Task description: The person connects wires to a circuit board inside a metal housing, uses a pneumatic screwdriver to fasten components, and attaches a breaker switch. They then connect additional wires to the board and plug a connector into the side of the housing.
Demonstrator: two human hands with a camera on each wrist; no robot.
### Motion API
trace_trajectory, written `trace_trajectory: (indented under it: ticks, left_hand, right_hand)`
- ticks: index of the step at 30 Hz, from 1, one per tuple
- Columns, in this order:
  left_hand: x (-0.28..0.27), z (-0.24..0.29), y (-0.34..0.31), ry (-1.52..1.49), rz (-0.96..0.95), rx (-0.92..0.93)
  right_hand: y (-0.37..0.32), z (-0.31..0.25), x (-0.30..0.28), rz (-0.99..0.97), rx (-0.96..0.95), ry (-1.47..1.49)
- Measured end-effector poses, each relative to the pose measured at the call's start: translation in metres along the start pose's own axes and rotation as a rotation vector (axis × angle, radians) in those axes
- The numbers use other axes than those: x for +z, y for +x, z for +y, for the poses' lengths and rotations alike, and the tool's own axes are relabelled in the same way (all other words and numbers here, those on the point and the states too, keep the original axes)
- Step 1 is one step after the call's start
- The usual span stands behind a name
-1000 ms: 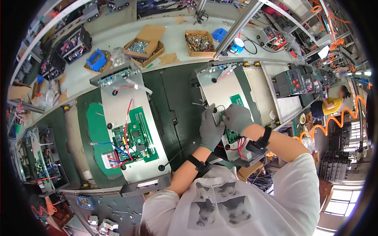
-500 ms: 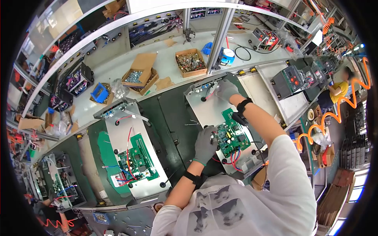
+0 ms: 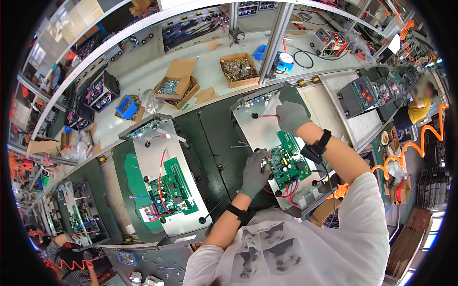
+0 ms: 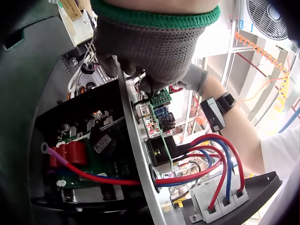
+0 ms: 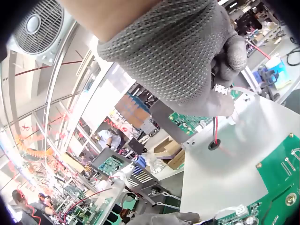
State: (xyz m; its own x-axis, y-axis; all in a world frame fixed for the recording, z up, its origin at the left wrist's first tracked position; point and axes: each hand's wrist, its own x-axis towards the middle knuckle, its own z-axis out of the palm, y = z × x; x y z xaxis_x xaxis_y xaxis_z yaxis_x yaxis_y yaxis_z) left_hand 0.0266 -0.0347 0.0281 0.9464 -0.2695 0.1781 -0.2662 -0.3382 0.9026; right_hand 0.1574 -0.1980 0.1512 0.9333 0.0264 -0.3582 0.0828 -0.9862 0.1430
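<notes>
"Where does the head camera look from?"

"High over the near side of the green circuit board (image 3: 287, 164), forward and down, far enough back to take in the desk (image 3: 207, 71) beyond it."

"And the left wrist's?"

"Low and close at the board's left, under the left hand (image 4: 150, 51), catching the board nearly edge-on and tipped up toward a fan (image 4: 267, 18)."

"The right wrist's?"

"Close at the board's right, slanted across its far end, past the right hand (image 5: 178, 61)."

"What do they share?"

"That board: mid-frame from the head, lower right corner from the right wrist."
</notes>
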Motion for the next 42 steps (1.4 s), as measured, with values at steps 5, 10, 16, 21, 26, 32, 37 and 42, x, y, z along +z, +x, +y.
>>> trace_trajectory:
  ticks: [5,10,16,21,26,32,37,42]
  left_hand:
    - [0.0,-0.001,-0.001,-0.006,0.007,0.003]
    - [-0.003,0.001,-0.001,-0.001,0.006,-0.018]
    - [-0.003,0.002,-0.002,-0.027,-0.027,-0.053]
    - [-0.002,0.001,-0.001,-0.036,-0.014,-0.035]
    - [-0.002,0.002,-0.001,-0.02,-0.016,-0.041]
    - [-0.002,0.003,-0.002,-0.017,-0.018,-0.052]
    - [-0.003,0.003,-0.001,-0.02,-0.016,-0.046]
    - [-0.004,0.003,-0.001,-0.045,-0.029,-0.039]
  right_hand:
    - [0.021,-0.002,0.014,0.636,-0.234,0.372]
    - [0.022,-0.013,0.033,0.502,-0.277,0.589]
    - [0.039,-0.028,0.072,0.119,-0.373,1.224]
    - [0.04,-0.032,0.062,-0.156,-0.191,1.128]
    - [0.063,-0.033,0.086,0.096,0.026,0.895]
    - [0.058,-0.05,0.056,-0.059,0.189,1.117]
    - [0.08,-0.045,0.075,0.071,0.19,0.989]
    - [0.08,-0.042,0.078,0.178,0.142,0.899]
